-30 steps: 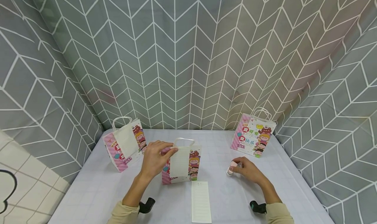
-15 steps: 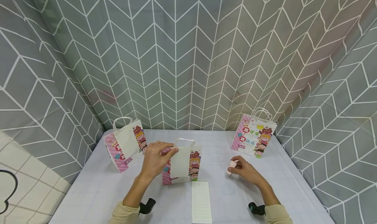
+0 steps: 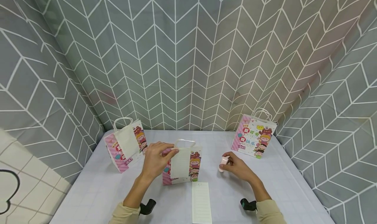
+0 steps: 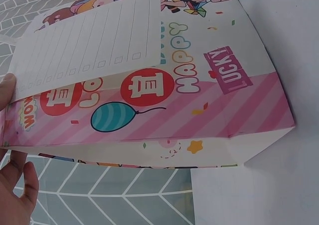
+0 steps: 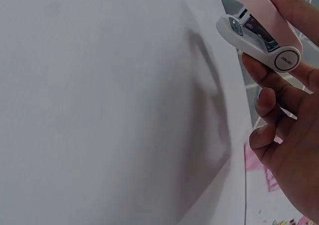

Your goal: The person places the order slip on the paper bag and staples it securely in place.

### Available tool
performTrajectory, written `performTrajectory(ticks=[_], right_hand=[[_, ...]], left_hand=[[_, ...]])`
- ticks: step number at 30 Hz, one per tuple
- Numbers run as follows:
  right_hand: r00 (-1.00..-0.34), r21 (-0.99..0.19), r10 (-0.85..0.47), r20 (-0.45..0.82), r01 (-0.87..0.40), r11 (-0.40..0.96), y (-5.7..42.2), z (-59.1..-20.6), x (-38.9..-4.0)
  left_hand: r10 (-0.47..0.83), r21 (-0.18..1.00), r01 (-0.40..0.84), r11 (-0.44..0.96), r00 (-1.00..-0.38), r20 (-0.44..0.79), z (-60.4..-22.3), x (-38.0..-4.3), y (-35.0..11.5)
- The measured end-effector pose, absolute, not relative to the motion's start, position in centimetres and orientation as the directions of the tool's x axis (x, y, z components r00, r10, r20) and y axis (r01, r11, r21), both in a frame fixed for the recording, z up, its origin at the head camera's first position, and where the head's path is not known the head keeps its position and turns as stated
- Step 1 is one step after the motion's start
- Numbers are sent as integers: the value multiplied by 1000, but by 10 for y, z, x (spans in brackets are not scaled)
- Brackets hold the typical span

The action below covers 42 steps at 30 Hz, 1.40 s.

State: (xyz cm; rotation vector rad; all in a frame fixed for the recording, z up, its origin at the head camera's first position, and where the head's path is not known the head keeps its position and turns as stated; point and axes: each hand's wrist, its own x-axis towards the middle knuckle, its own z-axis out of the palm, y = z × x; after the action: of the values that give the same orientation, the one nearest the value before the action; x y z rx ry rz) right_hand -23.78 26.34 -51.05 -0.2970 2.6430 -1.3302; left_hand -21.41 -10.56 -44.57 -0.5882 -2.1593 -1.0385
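Note:
In the head view, my left hand pinches the top edge of the middle paper gift bag, together with a lined slip of paper that lies against the bag's front. The left wrist view shows the thumb on the slip's end, and the slip has small checkboxes beside its lines. My right hand holds a small pink and white stapler between thumb and fingers, to the right of the bag. Seen from the right wrist, the stapler has its jaws apart with nothing between them.
A similar bag with a paper slip on its front stands at the back left. Another bag stands at the back right. A lined pad lies on the white table in front of the middle bag.
My right hand has moved left with the stapler, closer to the middle bag. The left hand, the slip and the bags have stayed in place.

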Motion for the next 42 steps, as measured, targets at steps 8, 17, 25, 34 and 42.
performTrajectory(ticks=[8,17,25,34,42], right_hand=[[-960,-769,-277,37,-204,606,231,-489,-245],[-938,-753,-286,198,-332,568,203,-459,-253],[-914,-751,-168,370,-401,525,192,-437,-263],[-862,-748,-215,459,-505,431,168,-411,-261],[-831,-746,-305,465,-553,371,144,-395,-248]], left_hand=[[103,501,635,588,-673,732,-445,-213,-105],[105,496,639,588,-668,736,-444,-214,-105],[110,495,639,589,-670,734,-445,-214,-105],[107,495,635,593,-672,733,-445,-215,-104],[110,490,637,595,-669,735,-446,-214,-102]])
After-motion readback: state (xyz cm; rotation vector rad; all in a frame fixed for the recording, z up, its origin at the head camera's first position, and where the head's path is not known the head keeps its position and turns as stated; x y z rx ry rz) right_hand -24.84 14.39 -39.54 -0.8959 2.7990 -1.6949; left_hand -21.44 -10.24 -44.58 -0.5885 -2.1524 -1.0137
